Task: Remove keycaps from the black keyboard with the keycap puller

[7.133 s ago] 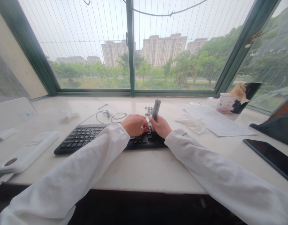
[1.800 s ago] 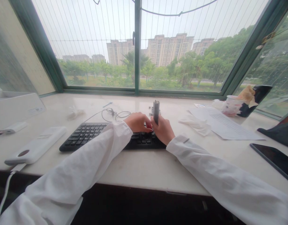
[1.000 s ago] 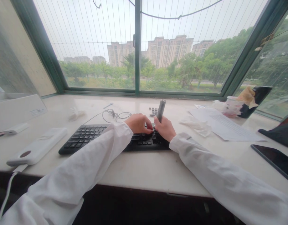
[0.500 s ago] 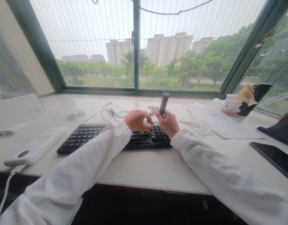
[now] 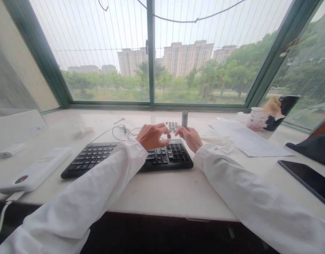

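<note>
A black keyboard (image 5: 162,167) lies under my hands, with keycaps off much of its number pad. My left hand (image 5: 153,136) hovers over the keyboard's upper right part, pinching a small dark keycap (image 5: 169,136) between thumb and finger. My right hand (image 5: 189,137) is closed around a thick grey rod-like tool (image 5: 184,119) that points up and away; its exact kind is unclear. Just behind the keyboard, several loose keycaps (image 5: 171,125) sit in rows on the table.
The keyboard's thin cable (image 5: 123,129) coils behind it. A white power bank (image 5: 37,169) with a plugged cable lies left. On the right are paper sheets (image 5: 254,139), a crumpled tissue (image 5: 219,141), a paper cup (image 5: 256,119) and a phone (image 5: 305,178). A window stands behind the table.
My left hand has lifted slightly, and the keycap in its pinch shows more plainly. The tool in my right hand has tilted more upright and away. The camera view has shifted a little.
</note>
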`<state>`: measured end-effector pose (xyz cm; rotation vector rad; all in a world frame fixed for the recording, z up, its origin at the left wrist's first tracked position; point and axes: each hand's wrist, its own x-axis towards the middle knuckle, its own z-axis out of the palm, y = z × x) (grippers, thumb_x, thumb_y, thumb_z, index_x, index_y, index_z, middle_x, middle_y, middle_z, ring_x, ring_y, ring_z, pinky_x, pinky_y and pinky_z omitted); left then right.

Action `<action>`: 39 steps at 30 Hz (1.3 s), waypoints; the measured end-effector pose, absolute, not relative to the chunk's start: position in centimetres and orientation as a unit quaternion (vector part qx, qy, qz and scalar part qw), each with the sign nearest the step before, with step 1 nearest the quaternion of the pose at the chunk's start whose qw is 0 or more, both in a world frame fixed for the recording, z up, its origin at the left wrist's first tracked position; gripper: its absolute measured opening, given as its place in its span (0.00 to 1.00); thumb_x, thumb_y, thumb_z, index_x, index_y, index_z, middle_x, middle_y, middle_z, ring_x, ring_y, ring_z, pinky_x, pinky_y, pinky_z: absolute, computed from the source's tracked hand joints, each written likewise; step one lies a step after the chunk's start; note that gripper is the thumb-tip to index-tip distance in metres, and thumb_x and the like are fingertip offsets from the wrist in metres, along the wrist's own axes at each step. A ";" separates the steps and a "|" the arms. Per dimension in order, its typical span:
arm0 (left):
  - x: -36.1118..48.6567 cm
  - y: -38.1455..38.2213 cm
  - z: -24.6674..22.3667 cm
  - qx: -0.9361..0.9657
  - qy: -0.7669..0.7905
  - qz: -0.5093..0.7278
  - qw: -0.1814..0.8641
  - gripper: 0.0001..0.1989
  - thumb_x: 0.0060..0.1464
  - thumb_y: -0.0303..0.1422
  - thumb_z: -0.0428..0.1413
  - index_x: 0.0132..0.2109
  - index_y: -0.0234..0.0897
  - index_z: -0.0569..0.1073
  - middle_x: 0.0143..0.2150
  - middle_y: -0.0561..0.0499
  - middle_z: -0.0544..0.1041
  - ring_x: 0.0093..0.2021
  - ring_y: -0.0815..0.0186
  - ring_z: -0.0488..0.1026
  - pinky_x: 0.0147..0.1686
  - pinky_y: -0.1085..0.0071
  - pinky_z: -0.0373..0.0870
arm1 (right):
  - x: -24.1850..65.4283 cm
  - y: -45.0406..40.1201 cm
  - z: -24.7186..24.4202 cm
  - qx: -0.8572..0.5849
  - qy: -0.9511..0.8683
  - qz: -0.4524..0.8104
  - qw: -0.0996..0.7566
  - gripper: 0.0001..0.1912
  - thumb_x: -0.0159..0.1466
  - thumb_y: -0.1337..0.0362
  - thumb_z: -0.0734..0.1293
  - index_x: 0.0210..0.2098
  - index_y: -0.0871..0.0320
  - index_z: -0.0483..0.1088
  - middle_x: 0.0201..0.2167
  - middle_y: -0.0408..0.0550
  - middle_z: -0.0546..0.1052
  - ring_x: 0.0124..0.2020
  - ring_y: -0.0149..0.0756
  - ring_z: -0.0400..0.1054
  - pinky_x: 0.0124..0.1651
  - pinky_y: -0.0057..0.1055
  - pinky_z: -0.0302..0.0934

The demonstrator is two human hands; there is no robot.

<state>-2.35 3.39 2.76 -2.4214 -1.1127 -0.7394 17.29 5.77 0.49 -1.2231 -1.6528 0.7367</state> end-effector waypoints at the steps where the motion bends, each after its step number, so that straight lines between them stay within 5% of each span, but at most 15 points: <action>1: -2.3 3.4 2.8 -0.858 -0.399 -0.264 0.189 0.11 0.54 0.40 0.55 0.38 0.40 0.77 0.40 0.54 0.78 0.26 0.71 0.69 0.23 0.72 0.55 | 17.2 5.9 0.4 -0.488 -0.670 0.320 0.460 0.24 0.61 0.48 0.60 0.25 0.59 0.76 0.23 0.46 0.72 0.26 0.32 0.62 0.32 0.30 0.55; 8: -2.2 3.4 2.7 -0.844 -0.425 -0.268 0.190 0.12 0.55 0.41 0.54 0.39 0.40 0.77 0.40 0.53 0.78 0.28 0.68 0.72 0.25 0.72 0.57 | 16.6 6.0 0.1 -0.428 -0.681 0.426 0.414 0.18 0.60 0.52 0.63 0.28 0.61 0.74 0.23 0.47 0.74 0.26 0.32 0.64 0.32 0.30 0.57; 19: -2.3 3.8 2.4 -0.841 -0.426 -0.299 0.147 0.13 0.58 0.43 0.54 0.39 0.40 0.77 0.42 0.52 0.78 0.30 0.71 0.72 0.31 0.73 0.63 | 16.7 5.8 -0.1 -0.420 -0.747 0.341 0.387 0.24 0.64 0.47 0.60 0.29 0.60 0.74 0.24 0.45 0.74 0.27 0.32 0.66 0.36 0.29 0.58; 31: -4.0 4.7 3.3 -0.810 -0.493 -0.287 0.134 0.09 0.57 0.38 0.55 0.41 0.42 0.78 0.41 0.55 0.80 0.32 0.68 0.75 0.35 0.72 0.67 | 20.5 7.5 1.6 -0.591 -0.644 0.217 0.435 0.33 0.65 0.41 0.51 0.26 0.56 0.75 0.27 0.49 0.77 0.32 0.39 0.69 0.40 0.33 0.57; 39: -4.7 5.4 3.4 -0.794 -0.524 -0.293 0.094 0.10 0.55 0.40 0.57 0.39 0.42 0.80 0.36 0.55 0.82 0.31 0.67 0.76 0.40 0.71 0.70 | 21.3 7.9 1.6 -0.653 -0.656 0.105 0.363 0.35 0.66 0.39 0.47 0.39 0.53 0.78 0.35 0.55 0.79 0.39 0.49 0.71 0.43 0.41 0.58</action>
